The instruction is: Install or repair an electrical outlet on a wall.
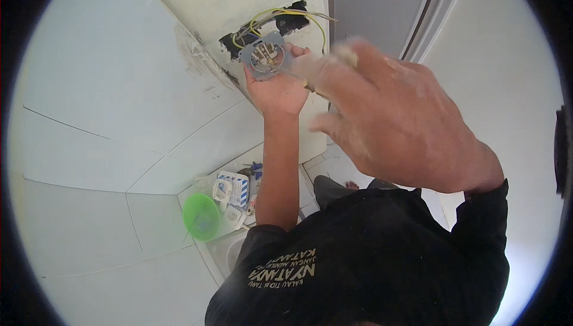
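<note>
My left hand (pixel 276 90) is raised to the wall and holds a round grey socket insert (pixel 266 56) by its lower edge. The insert hangs just below a dark wall opening (pixel 280 26), and yellow-green and other wires (pixel 292 14) run from the opening to it. My right hand (pixel 391 117) is close to the camera, blurred, its fingertips reaching toward the insert's right side. Whether the right hand holds anything I cannot tell; a pale blurred shape shows near its fingertips.
White tiled walls (pixel 107 99) meet in a corner at the left. Far below stand a green round lid or bowl (pixel 200 215), a small blue-and-white box (pixel 233 187) and some small parts. A grey door (pixel 382 3) with its frame is at the upper right.
</note>
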`<state>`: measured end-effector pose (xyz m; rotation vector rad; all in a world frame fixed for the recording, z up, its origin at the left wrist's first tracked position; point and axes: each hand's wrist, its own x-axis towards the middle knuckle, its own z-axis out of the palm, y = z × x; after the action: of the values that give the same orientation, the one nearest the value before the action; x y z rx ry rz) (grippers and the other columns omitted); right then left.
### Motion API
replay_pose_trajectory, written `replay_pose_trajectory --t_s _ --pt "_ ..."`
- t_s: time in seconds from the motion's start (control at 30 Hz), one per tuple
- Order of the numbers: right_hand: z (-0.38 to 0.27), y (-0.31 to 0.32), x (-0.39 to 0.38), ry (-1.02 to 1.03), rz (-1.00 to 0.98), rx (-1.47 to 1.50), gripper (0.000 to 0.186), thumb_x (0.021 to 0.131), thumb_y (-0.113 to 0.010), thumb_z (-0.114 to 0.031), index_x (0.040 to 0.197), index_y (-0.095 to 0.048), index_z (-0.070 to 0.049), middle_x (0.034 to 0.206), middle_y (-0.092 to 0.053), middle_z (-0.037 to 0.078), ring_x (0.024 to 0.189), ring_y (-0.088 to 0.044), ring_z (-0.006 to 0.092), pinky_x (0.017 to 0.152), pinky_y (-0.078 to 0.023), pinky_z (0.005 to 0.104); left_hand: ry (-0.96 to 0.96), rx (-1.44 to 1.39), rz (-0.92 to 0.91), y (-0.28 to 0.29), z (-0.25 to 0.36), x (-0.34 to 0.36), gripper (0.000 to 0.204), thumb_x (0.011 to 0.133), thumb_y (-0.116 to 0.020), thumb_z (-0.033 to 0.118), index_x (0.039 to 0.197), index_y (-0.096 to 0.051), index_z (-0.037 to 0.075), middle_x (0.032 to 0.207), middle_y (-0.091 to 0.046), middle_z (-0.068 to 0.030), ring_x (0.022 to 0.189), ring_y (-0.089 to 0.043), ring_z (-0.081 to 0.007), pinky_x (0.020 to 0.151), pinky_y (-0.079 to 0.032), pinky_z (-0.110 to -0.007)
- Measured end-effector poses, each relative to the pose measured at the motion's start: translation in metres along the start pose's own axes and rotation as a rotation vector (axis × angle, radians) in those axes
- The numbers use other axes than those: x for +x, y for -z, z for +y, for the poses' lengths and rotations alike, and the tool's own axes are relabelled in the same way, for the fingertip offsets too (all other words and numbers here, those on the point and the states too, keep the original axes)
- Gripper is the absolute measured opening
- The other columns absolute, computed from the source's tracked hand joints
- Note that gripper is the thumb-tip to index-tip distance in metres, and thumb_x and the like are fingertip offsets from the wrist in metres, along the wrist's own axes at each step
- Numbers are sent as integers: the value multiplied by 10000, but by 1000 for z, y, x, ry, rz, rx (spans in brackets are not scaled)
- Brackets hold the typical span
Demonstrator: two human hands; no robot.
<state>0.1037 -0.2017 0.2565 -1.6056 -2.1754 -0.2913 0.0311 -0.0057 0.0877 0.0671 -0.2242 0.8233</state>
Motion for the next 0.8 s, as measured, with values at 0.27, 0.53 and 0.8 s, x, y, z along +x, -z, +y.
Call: replay_pose_trajectory --t_s 0.27,0.53,0.8 --pt "15 -13 -4 148 108 13 198 842 -723 -92 1016 -635 -55 950 -573 142 873 -660 287 667 -508 393 -96 119 134 -3 1 -4 610 927 -459 558 1151 -603 9 986 -572 -162 958 -511 -315 980 -398 -502" --pt "17 -8 -5 -5 114 -12 260 708 -765 10 926 -653 -78 1013 -551 151 844 -612 263 654 -510 368 -57 19 135 -13 -1 -9 589 927 -447 548 1144 -610 26 975 -576 -160 947 -521 -309 978 -400 -498" --pt "24 2 -30 -6 290 -15 278 690 -728 98 903 -694 -77 938 -535 104 716 -603 208 550 -496 289 -147 -41 219 -17 -4 -6 592 917 -481 557 1073 -574 -7 1001 -552 -175 958 -507 -309 960 -415 -482"
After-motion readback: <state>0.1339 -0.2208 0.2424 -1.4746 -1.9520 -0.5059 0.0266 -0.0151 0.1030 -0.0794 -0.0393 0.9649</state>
